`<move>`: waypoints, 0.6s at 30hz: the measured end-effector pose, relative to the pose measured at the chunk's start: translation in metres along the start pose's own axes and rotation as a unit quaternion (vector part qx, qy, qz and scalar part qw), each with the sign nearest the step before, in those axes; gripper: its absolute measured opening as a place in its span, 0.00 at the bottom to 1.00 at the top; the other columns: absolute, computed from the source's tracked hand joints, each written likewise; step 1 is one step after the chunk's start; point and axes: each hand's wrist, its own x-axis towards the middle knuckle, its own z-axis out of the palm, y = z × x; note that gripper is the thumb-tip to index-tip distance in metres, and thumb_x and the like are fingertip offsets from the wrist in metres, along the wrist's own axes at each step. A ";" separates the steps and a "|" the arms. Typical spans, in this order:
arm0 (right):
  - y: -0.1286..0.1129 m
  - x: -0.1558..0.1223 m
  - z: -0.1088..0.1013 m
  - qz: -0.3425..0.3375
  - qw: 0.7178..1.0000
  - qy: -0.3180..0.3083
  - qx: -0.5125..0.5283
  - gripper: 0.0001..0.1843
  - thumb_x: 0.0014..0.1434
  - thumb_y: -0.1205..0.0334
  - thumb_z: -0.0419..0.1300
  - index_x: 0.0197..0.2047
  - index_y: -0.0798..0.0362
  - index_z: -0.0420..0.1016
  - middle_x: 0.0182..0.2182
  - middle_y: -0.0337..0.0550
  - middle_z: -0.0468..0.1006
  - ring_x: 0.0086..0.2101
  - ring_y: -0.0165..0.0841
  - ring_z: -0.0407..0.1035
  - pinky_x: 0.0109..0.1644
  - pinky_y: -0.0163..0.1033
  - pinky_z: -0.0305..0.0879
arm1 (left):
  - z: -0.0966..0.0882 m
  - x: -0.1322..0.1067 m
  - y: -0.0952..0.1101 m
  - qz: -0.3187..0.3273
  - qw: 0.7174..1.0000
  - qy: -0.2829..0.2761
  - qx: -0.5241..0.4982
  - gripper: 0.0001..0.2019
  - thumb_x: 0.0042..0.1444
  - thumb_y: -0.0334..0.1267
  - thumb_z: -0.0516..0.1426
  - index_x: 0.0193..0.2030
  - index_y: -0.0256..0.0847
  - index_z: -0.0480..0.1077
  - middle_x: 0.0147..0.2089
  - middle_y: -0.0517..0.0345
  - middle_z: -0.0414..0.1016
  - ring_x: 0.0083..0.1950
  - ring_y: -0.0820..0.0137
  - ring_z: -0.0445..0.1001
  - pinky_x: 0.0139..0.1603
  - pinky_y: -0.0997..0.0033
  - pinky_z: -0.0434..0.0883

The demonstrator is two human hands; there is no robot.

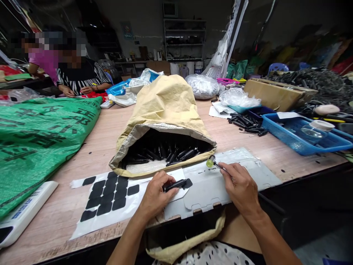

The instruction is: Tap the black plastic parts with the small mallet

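My left hand (pixel 156 194) is closed on a slim black plastic part (pixel 175 184), holding it flat against a grey sheet (pixel 242 173) at the table's near edge. My right hand (pixel 239 187) grips a small hammer whose yellow-green head (pixel 211 161) hovers above the sheet, to the right of the part. Just behind, a tan paper sack (pixel 165 106) lies open on its side, with several more black parts (pixel 165 154) inside. A white backing sheet with black adhesive pads (pixel 109 195) lies left of my left hand.
A green woven bag (pixel 38 136) covers the left of the table, with a white scale (pixel 22 215) in front of it. A blue tray (pixel 303 138), loose black parts (pixel 246 123) and a cardboard box (pixel 275 94) stand at right. Two people sit at far left.
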 end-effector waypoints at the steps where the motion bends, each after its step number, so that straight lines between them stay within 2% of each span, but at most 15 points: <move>1: -0.009 0.001 -0.004 -0.004 0.999 0.004 0.036 0.14 0.69 0.62 0.55 0.54 0.48 0.79 0.39 0.45 0.79 0.42 0.39 0.73 0.48 0.43 0.68 | 0.000 0.000 0.000 0.002 1.000 -0.001 -0.002 0.03 0.56 0.34 0.63 0.38 0.43 0.76 0.38 0.56 0.73 0.44 0.63 0.72 0.45 0.65 0.68; 4: -0.040 0.000 -0.011 -0.038 0.985 -0.031 0.168 0.15 0.69 0.64 0.55 0.56 0.47 0.77 0.43 0.46 0.80 0.45 0.37 0.74 0.51 0.42 0.71 | 0.001 0.001 0.000 0.004 1.000 -0.007 -0.004 0.04 0.57 0.34 0.63 0.39 0.43 0.77 0.38 0.56 0.73 0.44 0.62 0.71 0.45 0.65 0.67; 6: -0.058 -0.003 -0.010 -0.063 0.972 -0.073 0.214 0.17 0.69 0.66 0.55 0.58 0.47 0.76 0.43 0.45 0.80 0.45 0.36 0.74 0.50 0.40 0.72 | 0.000 0.000 -0.001 0.006 1.000 -0.007 -0.006 0.05 0.58 0.35 0.63 0.41 0.43 0.78 0.39 0.56 0.73 0.45 0.62 0.71 0.46 0.64 0.67; 9: -0.076 -0.009 -0.005 -0.088 0.964 -0.116 0.221 0.20 0.70 0.68 0.53 0.60 0.45 0.75 0.38 0.44 0.78 0.41 0.35 0.73 0.45 0.40 0.72 | 0.000 0.000 -0.002 0.012 1.000 -0.005 -0.009 0.05 0.58 0.35 0.63 0.42 0.42 0.79 0.38 0.56 0.72 0.45 0.62 0.70 0.47 0.64 0.66; 12: -0.086 -0.015 -0.001 -0.113 0.963 -0.107 0.220 0.23 0.69 0.71 0.52 0.62 0.44 0.74 0.36 0.44 0.75 0.38 0.34 0.71 0.42 0.39 0.71 | 0.000 0.000 -0.002 0.020 1.000 -0.007 -0.023 0.04 0.59 0.35 0.63 0.40 0.43 0.80 0.38 0.56 0.71 0.45 0.63 0.70 0.47 0.64 0.66; 15: -0.089 -0.020 0.002 -0.139 0.967 -0.089 0.195 0.26 0.67 0.75 0.52 0.63 0.45 0.73 0.36 0.44 0.74 0.37 0.33 0.70 0.41 0.38 0.69 | 0.000 0.001 -0.001 0.025 0.999 -0.008 -0.035 0.03 0.59 0.33 0.62 0.37 0.42 0.79 0.36 0.57 0.70 0.44 0.64 0.70 0.45 0.65 0.65; 18: -0.087 -0.021 0.004 -0.140 0.971 -0.110 0.162 0.27 0.66 0.77 0.51 0.61 0.46 0.75 0.35 0.43 0.73 0.37 0.33 0.69 0.39 0.37 0.68 | 0.001 0.001 -0.001 0.023 0.999 -0.005 -0.033 0.04 0.58 0.32 0.62 0.38 0.42 0.80 0.36 0.57 0.70 0.43 0.64 0.70 0.44 0.66 0.65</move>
